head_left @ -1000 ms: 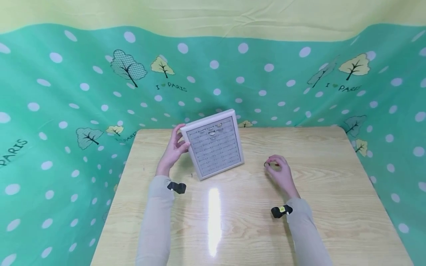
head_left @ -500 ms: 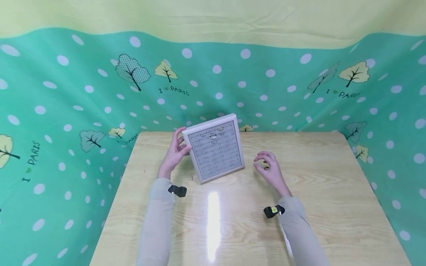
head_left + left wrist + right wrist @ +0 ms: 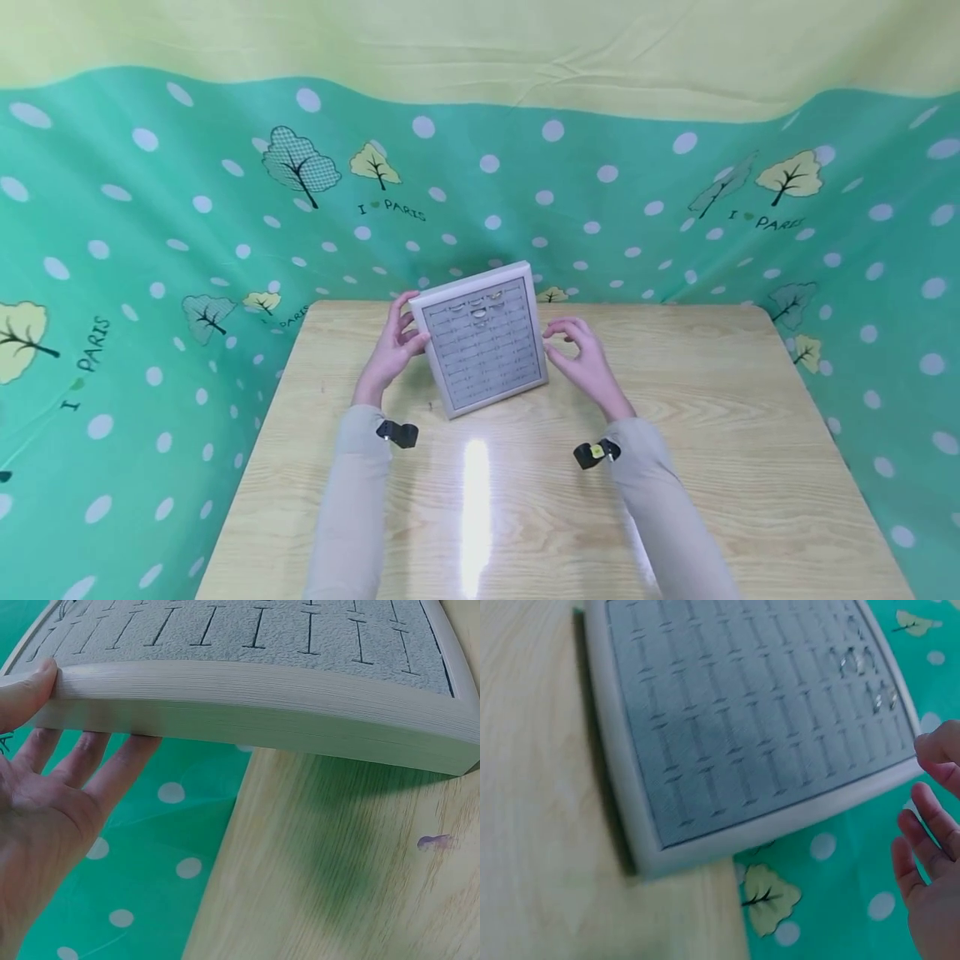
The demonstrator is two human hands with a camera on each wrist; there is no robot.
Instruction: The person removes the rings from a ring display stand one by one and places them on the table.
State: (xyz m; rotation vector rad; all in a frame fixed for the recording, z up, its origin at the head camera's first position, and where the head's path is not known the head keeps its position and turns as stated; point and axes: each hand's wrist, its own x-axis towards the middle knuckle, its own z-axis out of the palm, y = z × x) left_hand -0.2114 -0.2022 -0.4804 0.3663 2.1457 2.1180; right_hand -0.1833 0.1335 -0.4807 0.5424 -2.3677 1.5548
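Note:
A white-framed ring display tray [image 3: 487,346] with a grey slotted pad stands tilted up from the table. Several rings [image 3: 480,312] sit in its upper slots. My left hand [image 3: 390,346] grips its left edge, thumb on the frame [image 3: 225,682] and fingers behind it. My right hand [image 3: 585,358] is beside the tray's right edge, thumb and index finger curved towards each other. In the right wrist view, the other fingers [image 3: 930,859] lie loosely bent. No ring shows at the right fingertips; whether something small is pinched there is hidden.
A light wooden table [image 3: 720,400] spreads beneath. Green and yellow printed cloth [image 3: 637,167] hangs behind and along the sides. A small dark mark [image 3: 435,842] lies on the table near the tray's lower left corner.
My right hand has moved left, up to the tray's right edge. A dark ring, seen at its fingertips and later lower by the thumb, is out of sight. My left hand keeps its grip.

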